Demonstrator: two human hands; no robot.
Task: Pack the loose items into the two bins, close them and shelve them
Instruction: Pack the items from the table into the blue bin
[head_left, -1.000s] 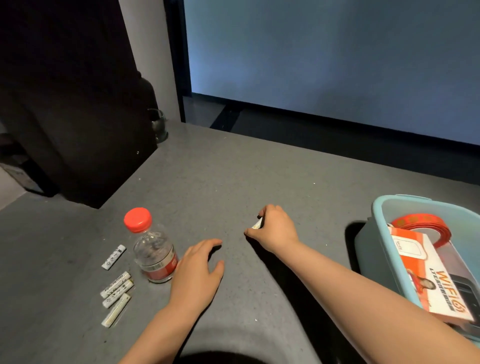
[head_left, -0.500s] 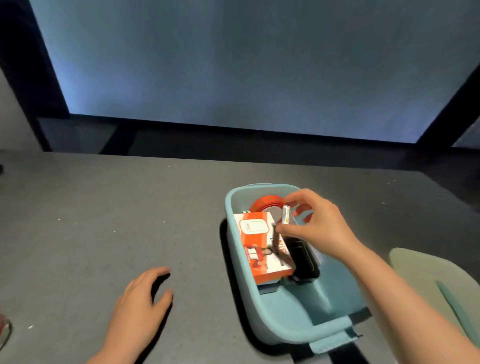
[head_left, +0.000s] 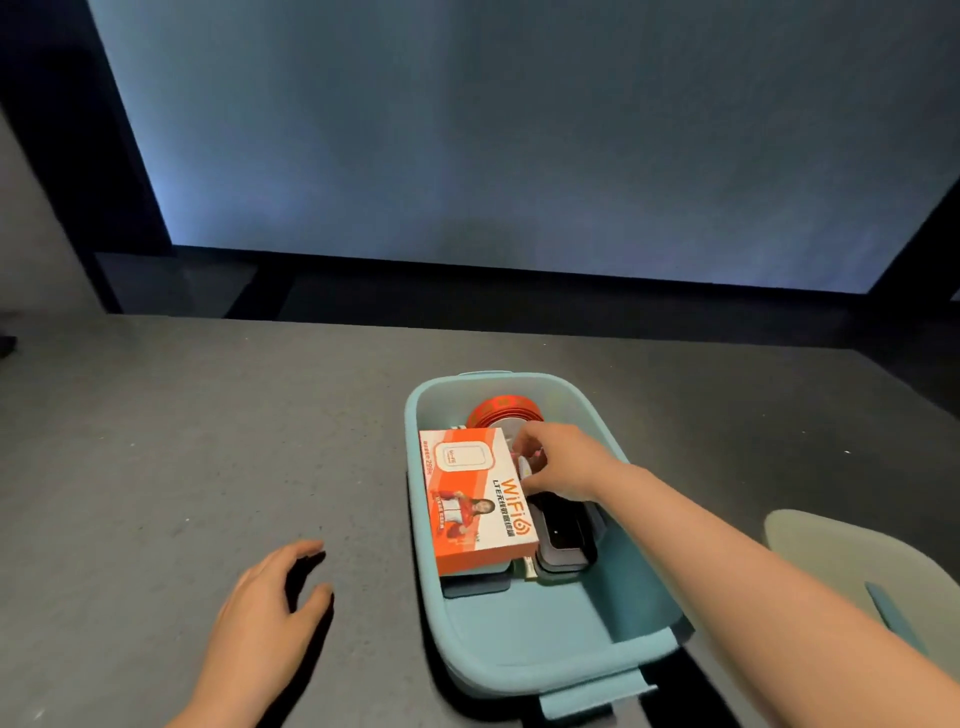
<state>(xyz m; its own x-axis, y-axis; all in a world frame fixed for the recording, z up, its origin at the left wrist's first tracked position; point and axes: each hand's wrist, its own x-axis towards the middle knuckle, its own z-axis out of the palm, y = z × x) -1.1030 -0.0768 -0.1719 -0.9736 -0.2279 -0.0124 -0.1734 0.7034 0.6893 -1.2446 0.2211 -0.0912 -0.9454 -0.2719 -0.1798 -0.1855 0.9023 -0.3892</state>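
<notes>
Blue plastic forms the bin (head_left: 519, 660), which stands on the grey table (head_left: 182, 441). Inside it lie an orange box (head_left: 478, 512), a red tape roll (head_left: 501, 410) at the far end and a dark phone (head_left: 563, 535) beside the box. The right hand (head_left: 563, 462) reaches into the bin, fingers curled over the box's edge; it seems to pinch a small white thing, though that is hard to tell. The left hand (head_left: 260, 608) rests on the table, its grip relaxed and holding nothing. A pale green lid (head_left: 857, 561) lies to the right.
</notes>
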